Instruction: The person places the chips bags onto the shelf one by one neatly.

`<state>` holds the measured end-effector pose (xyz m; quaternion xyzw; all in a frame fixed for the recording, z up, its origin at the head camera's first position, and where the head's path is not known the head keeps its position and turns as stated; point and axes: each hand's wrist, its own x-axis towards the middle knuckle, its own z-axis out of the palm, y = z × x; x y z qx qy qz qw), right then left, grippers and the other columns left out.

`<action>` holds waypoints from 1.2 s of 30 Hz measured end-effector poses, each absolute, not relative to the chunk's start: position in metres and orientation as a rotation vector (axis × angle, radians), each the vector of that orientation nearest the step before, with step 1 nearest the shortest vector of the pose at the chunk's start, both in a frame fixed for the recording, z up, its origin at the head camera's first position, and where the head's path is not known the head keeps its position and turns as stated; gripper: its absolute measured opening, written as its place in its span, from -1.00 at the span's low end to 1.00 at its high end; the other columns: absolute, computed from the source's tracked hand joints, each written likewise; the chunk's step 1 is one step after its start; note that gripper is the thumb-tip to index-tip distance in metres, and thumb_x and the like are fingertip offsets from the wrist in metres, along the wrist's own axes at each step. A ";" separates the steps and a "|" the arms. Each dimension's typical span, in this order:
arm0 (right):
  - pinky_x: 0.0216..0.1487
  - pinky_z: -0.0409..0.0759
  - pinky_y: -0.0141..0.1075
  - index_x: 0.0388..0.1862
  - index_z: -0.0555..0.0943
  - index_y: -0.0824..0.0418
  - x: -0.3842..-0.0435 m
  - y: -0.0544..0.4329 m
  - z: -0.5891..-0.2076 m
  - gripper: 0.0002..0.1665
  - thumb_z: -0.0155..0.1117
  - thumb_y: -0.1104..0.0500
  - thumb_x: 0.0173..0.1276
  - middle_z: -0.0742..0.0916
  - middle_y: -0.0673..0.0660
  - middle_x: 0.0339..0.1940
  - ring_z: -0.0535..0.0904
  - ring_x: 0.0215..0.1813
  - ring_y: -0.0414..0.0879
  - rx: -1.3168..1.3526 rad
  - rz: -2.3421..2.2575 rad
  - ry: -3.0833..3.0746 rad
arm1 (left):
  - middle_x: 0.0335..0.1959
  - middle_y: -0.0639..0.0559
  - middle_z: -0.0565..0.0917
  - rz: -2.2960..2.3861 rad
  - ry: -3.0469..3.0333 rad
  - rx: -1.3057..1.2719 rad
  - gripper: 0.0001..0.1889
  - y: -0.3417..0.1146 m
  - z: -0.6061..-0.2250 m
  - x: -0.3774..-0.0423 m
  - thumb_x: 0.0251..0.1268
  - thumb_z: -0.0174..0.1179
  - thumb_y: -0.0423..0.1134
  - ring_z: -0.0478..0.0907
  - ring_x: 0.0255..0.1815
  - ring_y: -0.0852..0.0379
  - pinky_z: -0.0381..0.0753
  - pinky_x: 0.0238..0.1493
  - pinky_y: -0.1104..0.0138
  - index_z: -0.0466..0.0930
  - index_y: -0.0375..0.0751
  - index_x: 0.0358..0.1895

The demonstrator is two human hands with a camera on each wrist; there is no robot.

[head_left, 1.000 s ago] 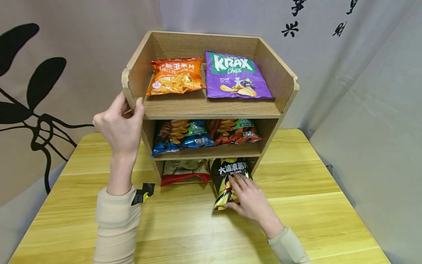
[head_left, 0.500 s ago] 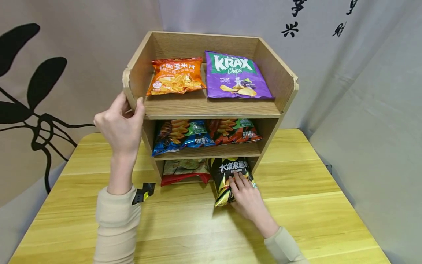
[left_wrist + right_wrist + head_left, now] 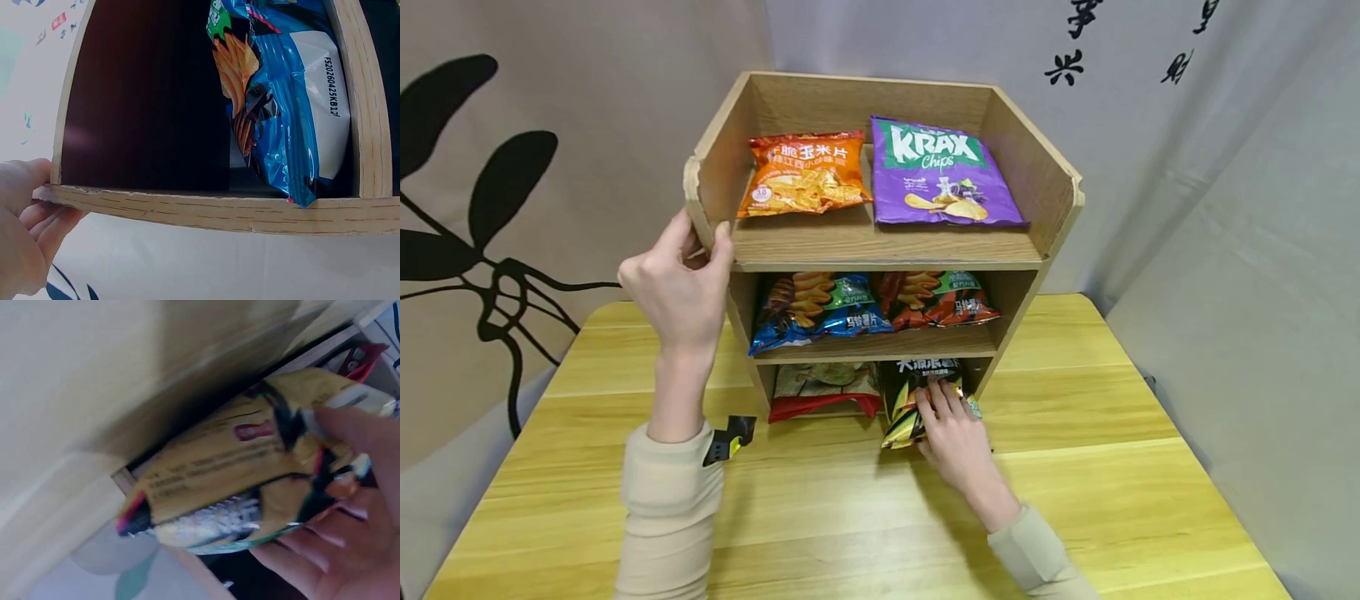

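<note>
A three-tier wooden shelf (image 3: pixel 880 247) stands on the table. My left hand (image 3: pixel 676 287) grips the front edge of its left side panel, just below the top tier; the left wrist view shows fingers and thumb around the panel edge (image 3: pixel 169 206). My right hand (image 3: pixel 958 446) holds a black-and-gold chip bag (image 3: pixel 901 429) at the right of the bottom tier, fingers on top. In the right wrist view the thumb lies on the gold back of the bag (image 3: pixel 219 456). The bag is partly inside; its upper end is hidden beneath the middle board.
The top tier holds an orange corn chip bag (image 3: pixel 808 177) and a purple KRAX bag (image 3: pixel 943 179). On the middle tier lie a blue bag (image 3: pixel 820 310) and a red one (image 3: pixel 936 300). A red-edged bag (image 3: pixel 827 390) sits at bottom left. Curtains hang behind.
My right hand has pushed the black-and-gold chip bag farther back into the bottom tier, its thumb passing out of sight underneath. My left hand keeps its grip on the shelf.
</note>
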<state>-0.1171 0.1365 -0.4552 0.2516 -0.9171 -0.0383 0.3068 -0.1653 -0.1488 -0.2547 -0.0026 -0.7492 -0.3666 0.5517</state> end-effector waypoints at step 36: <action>-0.70 0.53 -0.37 -0.28 0.72 0.28 -0.111 0.122 -0.466 -0.59 0.24 0.49 -0.20 0.73 0.20 -0.37 0.64 -0.35 0.05 0.507 -0.061 -2.338 | -0.44 -0.20 0.76 -0.865 -1.750 -0.005 -0.79 -0.148 -0.257 -0.167 0.13 0.22 -0.28 0.69 -0.55 -0.17 0.18 -0.41 0.85 0.72 -0.38 -0.29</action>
